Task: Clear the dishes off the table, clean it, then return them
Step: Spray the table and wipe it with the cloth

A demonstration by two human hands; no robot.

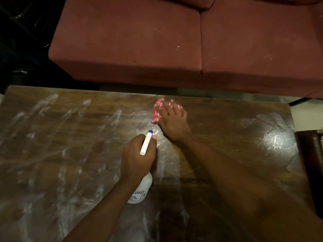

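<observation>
Wooden surface (52, 137) before the sofa (139, 41) is streaked white, no dishes on it. Your right hand (172, 124), fingers spread, presses the pink cloth (158, 110) near the sofa side to wipe; your left hand (137, 156) grips the spray bottle (142, 189), probably for wetting more
</observation>
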